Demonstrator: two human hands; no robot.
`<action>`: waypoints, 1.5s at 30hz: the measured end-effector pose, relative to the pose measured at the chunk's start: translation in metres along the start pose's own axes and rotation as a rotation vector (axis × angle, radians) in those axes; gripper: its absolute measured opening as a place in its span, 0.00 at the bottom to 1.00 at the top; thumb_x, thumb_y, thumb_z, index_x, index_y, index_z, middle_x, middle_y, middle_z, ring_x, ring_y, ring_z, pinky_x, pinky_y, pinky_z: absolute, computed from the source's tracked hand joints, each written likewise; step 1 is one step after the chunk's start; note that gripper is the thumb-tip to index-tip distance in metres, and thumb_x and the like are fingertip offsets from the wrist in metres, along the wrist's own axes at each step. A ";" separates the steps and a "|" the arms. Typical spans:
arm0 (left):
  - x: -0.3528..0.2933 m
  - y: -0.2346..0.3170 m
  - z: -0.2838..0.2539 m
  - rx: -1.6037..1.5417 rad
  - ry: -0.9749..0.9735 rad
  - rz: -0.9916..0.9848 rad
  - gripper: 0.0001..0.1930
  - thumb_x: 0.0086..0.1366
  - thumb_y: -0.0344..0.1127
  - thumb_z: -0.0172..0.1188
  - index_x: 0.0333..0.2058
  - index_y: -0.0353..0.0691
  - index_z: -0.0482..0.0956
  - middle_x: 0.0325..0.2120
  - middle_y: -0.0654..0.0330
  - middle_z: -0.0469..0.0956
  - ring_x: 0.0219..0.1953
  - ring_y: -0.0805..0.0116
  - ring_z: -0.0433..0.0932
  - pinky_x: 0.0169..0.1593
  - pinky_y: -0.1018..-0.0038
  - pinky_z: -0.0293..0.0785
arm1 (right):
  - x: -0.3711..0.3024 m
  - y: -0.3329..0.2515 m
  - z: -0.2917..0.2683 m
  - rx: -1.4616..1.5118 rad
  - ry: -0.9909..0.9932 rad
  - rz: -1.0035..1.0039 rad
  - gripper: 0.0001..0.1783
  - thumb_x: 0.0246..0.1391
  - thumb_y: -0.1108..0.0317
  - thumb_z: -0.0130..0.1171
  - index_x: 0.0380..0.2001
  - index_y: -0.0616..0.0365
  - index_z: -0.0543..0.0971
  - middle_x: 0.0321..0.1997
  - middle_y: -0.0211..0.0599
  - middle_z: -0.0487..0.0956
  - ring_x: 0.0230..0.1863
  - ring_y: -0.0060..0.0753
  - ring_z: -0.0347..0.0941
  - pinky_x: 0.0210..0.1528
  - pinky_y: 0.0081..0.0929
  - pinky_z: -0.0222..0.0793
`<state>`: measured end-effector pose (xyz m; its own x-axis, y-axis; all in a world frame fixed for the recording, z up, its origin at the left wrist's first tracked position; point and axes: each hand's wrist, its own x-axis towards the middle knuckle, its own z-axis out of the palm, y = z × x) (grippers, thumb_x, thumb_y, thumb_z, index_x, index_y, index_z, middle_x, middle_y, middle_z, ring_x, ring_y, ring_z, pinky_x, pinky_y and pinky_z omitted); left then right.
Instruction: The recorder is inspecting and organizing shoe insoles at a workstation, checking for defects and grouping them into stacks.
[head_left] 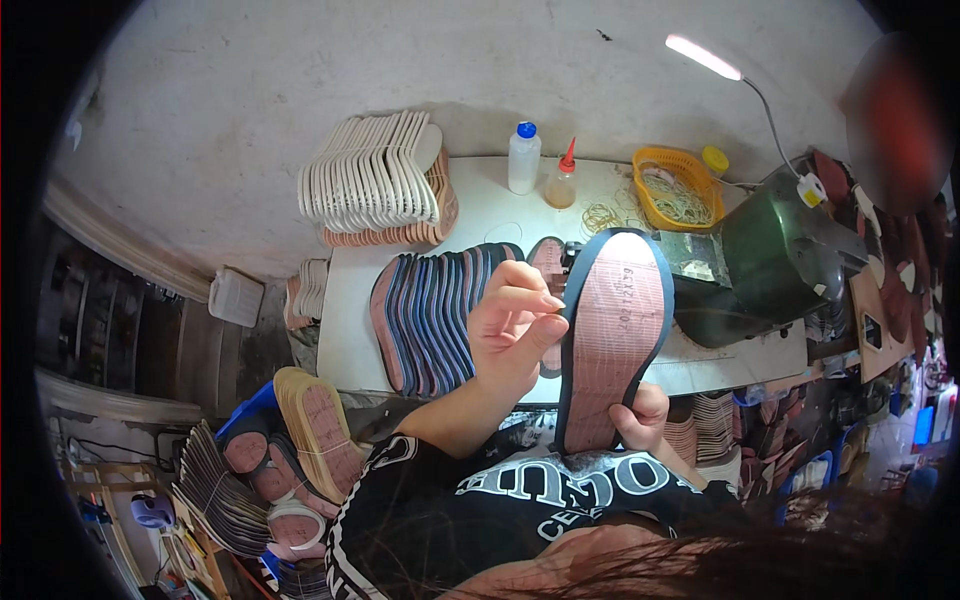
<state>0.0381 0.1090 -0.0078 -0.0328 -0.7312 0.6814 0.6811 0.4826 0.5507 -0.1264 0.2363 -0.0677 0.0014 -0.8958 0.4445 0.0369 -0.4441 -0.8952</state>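
Note:
A long pinkish insole [618,330] with a dark blue border stands raised in front of me, toe end up, printed marks on its face. My right hand [645,415] grips its narrow lower end, thumb on the face and fingers behind. My left hand [515,325] is closed in a pinch beside the insole's left edge; whatever its fingertips hold is too small to make out. Left of that hand, a row of similar blue-edged insoles [430,315] stands packed on the white table [345,300]. Another pink insole [545,258] lies partly hidden behind the raised one.
Pale insoles [370,170] are stacked at the back left. A blue-capped bottle [523,160], a red-tipped bottle [561,185] and a yellow basket [645,205] of rubber bands stand at the back. A green machine [765,265] is at right, under a lamp [705,57]. Bundled insoles [315,420] sit lower left.

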 end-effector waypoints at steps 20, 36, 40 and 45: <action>0.001 -0.010 0.016 0.042 -0.226 0.083 0.10 0.54 0.32 0.70 0.34 0.48 0.78 0.28 0.68 0.72 0.28 0.77 0.67 0.37 0.77 0.57 | 0.003 0.013 -0.007 0.072 -0.069 -0.036 0.05 0.43 0.79 0.60 0.18 0.69 0.77 0.21 0.46 0.78 0.18 0.38 0.72 0.22 0.30 0.63; -0.002 -0.007 0.018 0.080 -0.248 0.009 0.10 0.52 0.27 0.69 0.31 0.46 0.79 0.28 0.67 0.70 0.29 0.77 0.66 0.34 0.78 0.57 | 0.004 0.008 -0.002 0.169 0.008 -0.051 0.04 0.43 0.78 0.59 0.24 0.71 0.80 0.24 0.48 0.80 0.22 0.38 0.76 0.26 0.28 0.68; -0.003 -0.004 0.016 0.107 -0.251 0.015 0.11 0.50 0.26 0.70 0.30 0.46 0.78 0.27 0.67 0.70 0.28 0.77 0.66 0.34 0.78 0.57 | 0.002 0.011 -0.008 0.131 -0.064 -0.026 0.04 0.43 0.78 0.59 0.22 0.70 0.79 0.25 0.50 0.81 0.23 0.38 0.78 0.27 0.28 0.69; -0.004 -0.004 0.015 0.131 -0.245 0.035 0.13 0.48 0.26 0.72 0.30 0.47 0.77 0.27 0.68 0.70 0.27 0.78 0.66 0.34 0.79 0.56 | 0.007 0.009 -0.010 0.100 -0.119 -0.020 0.04 0.43 0.79 0.59 0.22 0.70 0.79 0.26 0.51 0.81 0.24 0.39 0.78 0.27 0.29 0.69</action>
<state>0.0247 0.1170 -0.0053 -0.1980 -0.5819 0.7888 0.5851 0.5755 0.5714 -0.1356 0.2259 -0.0732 0.1182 -0.8755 0.4685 0.1376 -0.4529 -0.8809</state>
